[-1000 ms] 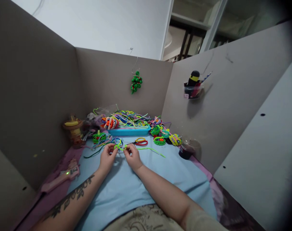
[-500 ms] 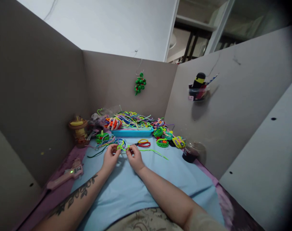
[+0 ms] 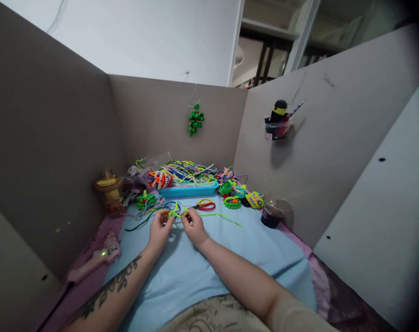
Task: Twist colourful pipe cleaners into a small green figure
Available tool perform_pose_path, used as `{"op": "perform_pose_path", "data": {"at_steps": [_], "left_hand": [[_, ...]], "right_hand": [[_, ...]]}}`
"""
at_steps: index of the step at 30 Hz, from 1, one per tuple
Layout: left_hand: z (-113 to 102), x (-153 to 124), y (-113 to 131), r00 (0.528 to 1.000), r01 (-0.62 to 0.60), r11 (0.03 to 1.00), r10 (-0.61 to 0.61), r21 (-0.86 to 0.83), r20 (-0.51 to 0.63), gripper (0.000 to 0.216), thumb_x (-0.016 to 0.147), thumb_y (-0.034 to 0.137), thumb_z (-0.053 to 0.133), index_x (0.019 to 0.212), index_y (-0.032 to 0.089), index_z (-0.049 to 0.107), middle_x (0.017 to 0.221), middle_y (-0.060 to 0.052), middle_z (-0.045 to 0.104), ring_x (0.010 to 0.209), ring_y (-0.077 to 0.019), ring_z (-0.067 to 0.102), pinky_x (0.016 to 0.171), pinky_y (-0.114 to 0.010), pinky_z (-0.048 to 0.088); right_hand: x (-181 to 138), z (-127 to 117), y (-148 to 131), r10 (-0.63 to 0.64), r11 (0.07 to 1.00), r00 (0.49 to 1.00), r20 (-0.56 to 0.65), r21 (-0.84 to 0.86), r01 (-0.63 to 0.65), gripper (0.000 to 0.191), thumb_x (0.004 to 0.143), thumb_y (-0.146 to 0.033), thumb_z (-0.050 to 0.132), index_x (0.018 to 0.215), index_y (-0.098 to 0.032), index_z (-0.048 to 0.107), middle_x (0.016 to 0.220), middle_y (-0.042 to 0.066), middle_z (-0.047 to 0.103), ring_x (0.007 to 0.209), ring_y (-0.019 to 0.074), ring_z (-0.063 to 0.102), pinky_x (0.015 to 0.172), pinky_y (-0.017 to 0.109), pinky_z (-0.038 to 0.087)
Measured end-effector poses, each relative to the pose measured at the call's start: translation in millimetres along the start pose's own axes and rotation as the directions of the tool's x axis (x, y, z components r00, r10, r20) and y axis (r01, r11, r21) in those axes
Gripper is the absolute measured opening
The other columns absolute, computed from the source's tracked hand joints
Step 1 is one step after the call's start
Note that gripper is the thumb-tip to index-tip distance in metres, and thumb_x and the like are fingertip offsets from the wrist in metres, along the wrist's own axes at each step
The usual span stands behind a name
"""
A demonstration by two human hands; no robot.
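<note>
My left hand [image 3: 160,227] is closed in a pinch on a small knotted piece of lime-green cord [image 3: 174,214]. Just beside it my right hand [image 3: 195,228] pinches the same cord between thumb and fingertips. A loose tail of the cord [image 3: 227,217] runs out to the right over the light blue cloth [image 3: 181,272]. Right behind my hands lie scissors [image 3: 206,205] with red and yellow handles, apart from my fingers. Blue and dark green cords lie near my left fingertips. The exact knot is too small to make out.
A blue tray [image 3: 188,190] heaped with coloured cords stands at the back. Woven pieces [image 3: 232,202] lie to its right, near a dark cup [image 3: 270,218]. A pink glue gun [image 3: 93,266] with a lit green light lies left. Grey panels enclose three sides.
The camera view has shifted slightly. Both hands stay pinched on the lime-green cord in nearly the same place.
</note>
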State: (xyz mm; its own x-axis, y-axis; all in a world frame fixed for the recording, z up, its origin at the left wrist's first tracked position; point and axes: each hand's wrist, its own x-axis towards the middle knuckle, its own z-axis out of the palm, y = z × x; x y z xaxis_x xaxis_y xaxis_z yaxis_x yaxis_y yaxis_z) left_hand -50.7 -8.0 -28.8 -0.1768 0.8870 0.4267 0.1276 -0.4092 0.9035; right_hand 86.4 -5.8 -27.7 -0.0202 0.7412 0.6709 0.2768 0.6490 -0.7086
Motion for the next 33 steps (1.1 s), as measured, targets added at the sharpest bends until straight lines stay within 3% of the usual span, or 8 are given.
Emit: {"op": "perform_pose_path", "data": {"at_steps": [11,33], "left_hand": [[4,-2,8,0.998,0.014,1.0,-0.013,-0.017,0.059,0.031,0.066,0.033,0.064,0.089,0.017,0.052,0.073,-0.001,0.057,0.068,-0.0142,0.056,0.063,-0.026,0.045],[0,0,3,1.0,0.027,1.0,-0.027,-0.003,0.011,0.032,0.065,0.034,0.064,0.09,0.017,0.052,0.072,-0.001,0.058,0.067,-0.0141,0.056,0.063,-0.026,0.044]], "right_hand": [[3,-4,3,0.079,0.995,0.993,-0.087,0.064,-0.074,0.014,0.083,-0.026,0.044,0.077,-0.017,0.054,0.073,0.001,0.052,0.07,0.0127,0.049,0.06,0.022,0.04],[3,6,8,0.07,0.995,0.997,-0.029,0.076,-0.068,0.014,0.084,-0.026,0.042,0.075,-0.018,0.05,0.069,-0.001,0.049,0.067,0.012,0.047,0.058,0.021,0.037]]}}
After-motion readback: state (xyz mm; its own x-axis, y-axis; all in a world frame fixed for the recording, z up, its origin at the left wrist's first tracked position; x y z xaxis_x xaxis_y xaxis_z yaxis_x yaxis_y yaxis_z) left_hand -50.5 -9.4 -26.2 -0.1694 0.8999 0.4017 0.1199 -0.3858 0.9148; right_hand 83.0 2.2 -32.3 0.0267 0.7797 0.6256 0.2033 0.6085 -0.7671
